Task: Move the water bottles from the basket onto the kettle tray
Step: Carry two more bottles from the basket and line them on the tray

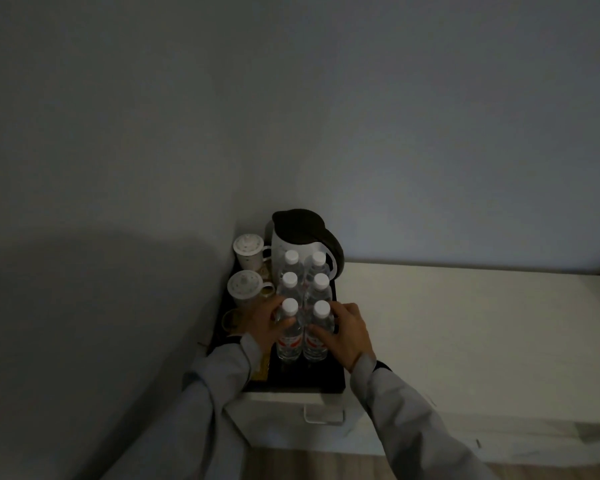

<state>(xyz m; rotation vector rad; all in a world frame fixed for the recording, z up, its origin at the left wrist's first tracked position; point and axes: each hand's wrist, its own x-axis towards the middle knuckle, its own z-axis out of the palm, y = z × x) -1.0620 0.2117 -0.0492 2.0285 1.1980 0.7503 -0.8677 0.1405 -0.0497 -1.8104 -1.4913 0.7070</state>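
water bottles (303,299), six, white caps, upright in two columns of three on the black kettle tray (326,379). back pair stands just in front of the kettle (302,244), middle pair close behind the front pair. labels with red show on the front two.

left hand (265,327) wraps the front left bottle (289,332) from the left side, thumb across its shoulder; grip clamped on it. right hand (345,332) is against the front right bottle (317,336), thumb on the body, fingers (349,311) curved round its right side; grip looks closed on it, though how firm cannot be told in this dim light. both bottle bases look to be resting on the tray. grey sleeves (406,407) on both arms.

kettle: white body, dark lid and handle, at the far end of the tray, handle to the right.

two lidded cups (248,254), pale with small spots, stand on the left side of the tray, one behind the other, beside the bottle columns. something yellowish lies at the tray's left edge under the left wrist; too dark to tell what.

tray sits at the left end of a white surface (465,323), in the corner where two walls (395,116) meet. a drawer handle (323,415) shows on the front face below the tray. wood-toned floor (551,471) at lower right.
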